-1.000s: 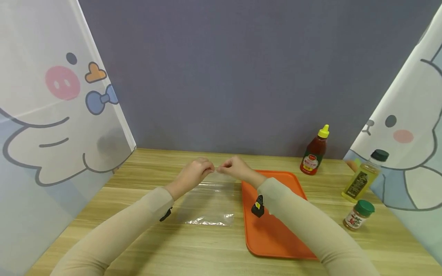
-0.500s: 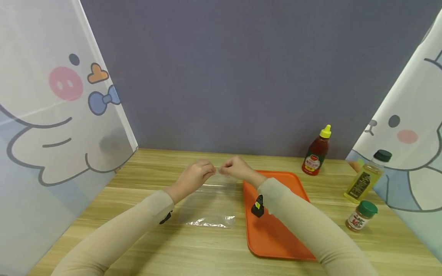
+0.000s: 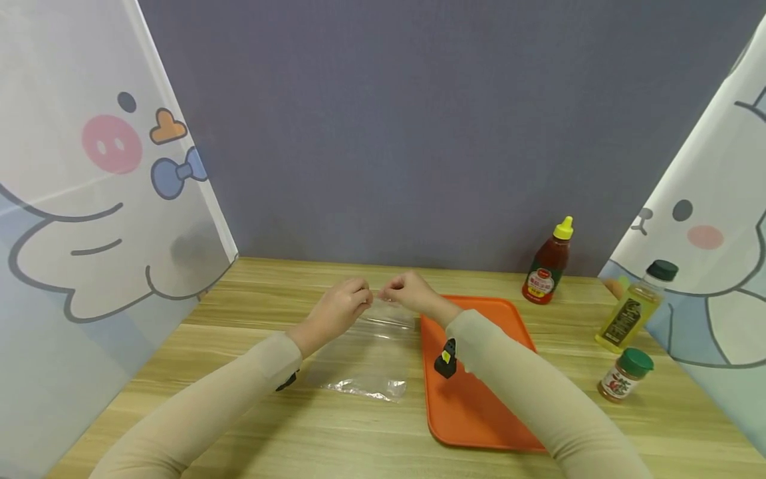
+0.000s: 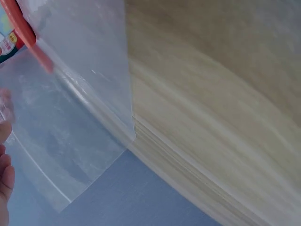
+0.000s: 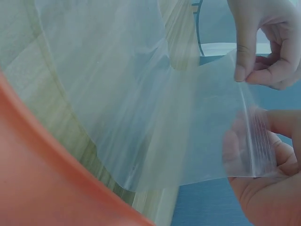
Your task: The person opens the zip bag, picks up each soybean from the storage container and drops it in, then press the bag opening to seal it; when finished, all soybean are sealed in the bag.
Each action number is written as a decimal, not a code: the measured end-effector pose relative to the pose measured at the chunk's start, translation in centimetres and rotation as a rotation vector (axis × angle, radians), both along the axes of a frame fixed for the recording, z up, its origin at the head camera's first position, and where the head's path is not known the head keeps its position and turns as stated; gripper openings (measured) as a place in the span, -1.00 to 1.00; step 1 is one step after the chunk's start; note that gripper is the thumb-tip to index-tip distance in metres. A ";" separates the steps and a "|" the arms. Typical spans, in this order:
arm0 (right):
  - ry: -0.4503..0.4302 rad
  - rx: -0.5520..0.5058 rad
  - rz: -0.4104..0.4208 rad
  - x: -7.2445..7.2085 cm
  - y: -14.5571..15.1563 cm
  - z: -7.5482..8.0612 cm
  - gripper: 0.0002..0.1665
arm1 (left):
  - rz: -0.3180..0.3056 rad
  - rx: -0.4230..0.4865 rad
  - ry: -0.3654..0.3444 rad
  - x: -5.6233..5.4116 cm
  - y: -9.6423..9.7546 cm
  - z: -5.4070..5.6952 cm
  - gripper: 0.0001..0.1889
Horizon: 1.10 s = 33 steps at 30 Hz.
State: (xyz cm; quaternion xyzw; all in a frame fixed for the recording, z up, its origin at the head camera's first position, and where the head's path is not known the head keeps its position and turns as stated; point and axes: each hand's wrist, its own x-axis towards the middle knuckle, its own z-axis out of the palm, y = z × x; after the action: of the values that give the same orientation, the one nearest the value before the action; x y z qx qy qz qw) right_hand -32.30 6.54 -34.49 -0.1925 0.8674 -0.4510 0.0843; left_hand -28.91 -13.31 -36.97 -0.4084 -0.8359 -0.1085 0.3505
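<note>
A clear zip-lock bag (image 3: 365, 362) hangs from both hands above the wooden table, its shiny bottom edge toward the person. My left hand (image 3: 340, 307) pinches the bag's top between thumb and index finger; in the right wrist view, this left hand (image 5: 273, 40) grips it at the zip strip. Close beside it, my right hand (image 3: 411, 293) holds the same top edge farther along. The right hand's fingers (image 5: 232, 146) show through the film in the right wrist view, with the thumb on the near side. At the left wrist view's edge only some fingertips (image 4: 5, 176) appear.
An orange tray (image 3: 479, 406) lies under the right forearm. Beyond it stand a red sauce bottle (image 3: 543, 269) with a yellow cap, an oil bottle (image 3: 631, 309) and a green-lidded spice jar (image 3: 625, 376). A grey partition (image 3: 383, 133) closes off the back.
The left hand has shifted slightly left, away from the right fingertips. The bag's upper part now shows wider beneath the right hand, and its bottom edge tilts a little more.
</note>
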 end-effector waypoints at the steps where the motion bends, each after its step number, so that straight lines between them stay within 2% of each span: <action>1: 0.007 0.003 -0.004 0.0 0.0 0.0 -0.79 | -0.003 -0.007 0.011 0.0 0.0 0.0 -0.90; 4: 0.023 0.000 0.001 0.1 0.0 -0.2 -0.77 | 0.002 -0.015 0.014 0.1 0.1 -0.2 -0.92; 10: -0.008 -0.024 0.047 0.2 0.0 -0.5 -0.71 | 0.033 0.010 -0.038 0.0 0.1 -0.6 -0.85; 15: -0.007 -0.038 0.073 0.1 -0.1 -0.6 -0.74 | 0.029 0.036 -0.033 0.1 0.1 -0.6 -0.98; 23: 0.092 0.063 0.175 0.4 -0.2 -0.5 -0.76 | 0.035 0.016 0.013 0.3 0.3 -0.6 -0.95; 29: 0.120 0.128 0.168 0.1 -0.1 -0.3 -0.77 | 0.019 0.035 0.007 0.4 0.4 -0.7 -0.94; 33: 0.113 0.129 0.153 0.0 0.0 -0.3 -0.77 | 0.020 0.033 -0.011 0.3 0.6 -0.9 -0.95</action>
State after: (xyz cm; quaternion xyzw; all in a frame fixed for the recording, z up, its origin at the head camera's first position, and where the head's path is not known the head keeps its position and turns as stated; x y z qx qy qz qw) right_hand -32.26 6.54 -34.75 -0.2776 0.8808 -0.3749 0.0818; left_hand -28.57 -12.72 -37.89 -0.3937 -0.8398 -0.1213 0.3535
